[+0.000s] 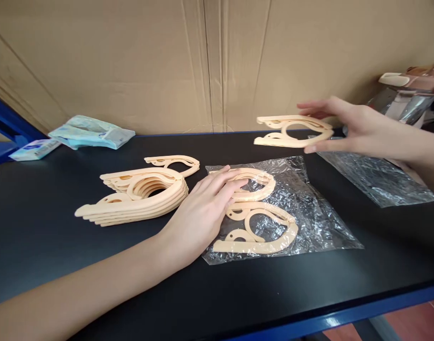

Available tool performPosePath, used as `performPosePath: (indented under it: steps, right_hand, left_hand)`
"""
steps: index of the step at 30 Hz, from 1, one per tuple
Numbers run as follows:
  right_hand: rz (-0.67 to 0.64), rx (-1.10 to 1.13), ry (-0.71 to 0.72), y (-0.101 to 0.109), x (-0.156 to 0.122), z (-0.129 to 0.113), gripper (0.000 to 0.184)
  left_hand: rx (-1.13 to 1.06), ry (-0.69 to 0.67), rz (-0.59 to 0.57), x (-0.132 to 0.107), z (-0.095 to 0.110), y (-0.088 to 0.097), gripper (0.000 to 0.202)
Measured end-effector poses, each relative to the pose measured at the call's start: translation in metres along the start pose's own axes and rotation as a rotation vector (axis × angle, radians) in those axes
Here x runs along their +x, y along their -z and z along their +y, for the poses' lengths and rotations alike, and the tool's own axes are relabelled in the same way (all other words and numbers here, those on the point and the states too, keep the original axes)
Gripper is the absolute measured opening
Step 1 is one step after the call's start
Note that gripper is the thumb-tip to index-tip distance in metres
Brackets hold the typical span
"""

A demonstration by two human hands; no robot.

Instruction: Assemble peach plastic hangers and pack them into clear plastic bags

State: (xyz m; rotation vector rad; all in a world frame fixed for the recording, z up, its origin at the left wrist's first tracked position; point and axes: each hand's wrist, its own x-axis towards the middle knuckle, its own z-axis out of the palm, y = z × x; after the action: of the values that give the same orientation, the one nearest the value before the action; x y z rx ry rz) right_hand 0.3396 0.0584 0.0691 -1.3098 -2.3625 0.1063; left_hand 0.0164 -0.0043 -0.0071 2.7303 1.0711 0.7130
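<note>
My right hand grips a cream folding clothes hanger by its curved end, raised above the back right of the table. My left hand lies with its fingers stretched out over a clear plastic bag, partly covering a folded hanger. Another folded hanger lies nearer to me at the bag; whether both are fully inside it I cannot tell. Left of that hand sits a stack of folded hangers, with a single folded hanger behind it.
A second clear plastic bag lies on the right under my right forearm. Behind it stands a clear bottle with a pinkish lid. Light blue tissue packs rest at the back left. Cardboard walls off the black table's far edge.
</note>
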Motion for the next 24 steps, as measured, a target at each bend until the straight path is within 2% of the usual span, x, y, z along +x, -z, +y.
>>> performPosePath:
  steps: [3,5,11,15,19,21,24]
  right_hand:
    - [0.064,0.046,-0.117,0.008,-0.032,0.015,0.082]
    - [0.061,0.057,-0.166,0.012,-0.046,0.022,0.083]
    - [-0.302,0.034,-0.33,0.022,-0.058,0.019,0.064]
    - [-0.414,0.029,-0.275,0.016,-0.059,0.008,0.064]
    - [-0.48,-0.053,-0.233,0.006,-0.062,-0.004,0.069]
    - [-0.485,-0.091,-0.221,0.004,-0.064,-0.008,0.069]
    - [-0.415,-0.117,-0.192,0.007,-0.068,-0.009,0.064]
  left_hand:
    - [-0.032,-0.007,-0.025,0.0,0.002,0.003,0.033]
    - [-0.06,-0.019,-0.052,-0.001,0.004,0.006,0.035]
    - [-0.106,-0.213,-0.128,-0.001,0.006,0.01,0.073]
    - [-0.079,-0.187,-0.189,-0.002,0.004,0.007,0.08]
    - [-0.06,-0.14,-0.194,-0.004,0.002,0.004,0.085]
    - [-0.049,-0.136,-0.181,-0.004,0.002,0.003,0.087]
    - [-0.025,-0.125,-0.162,-0.003,0.002,0.002,0.086]
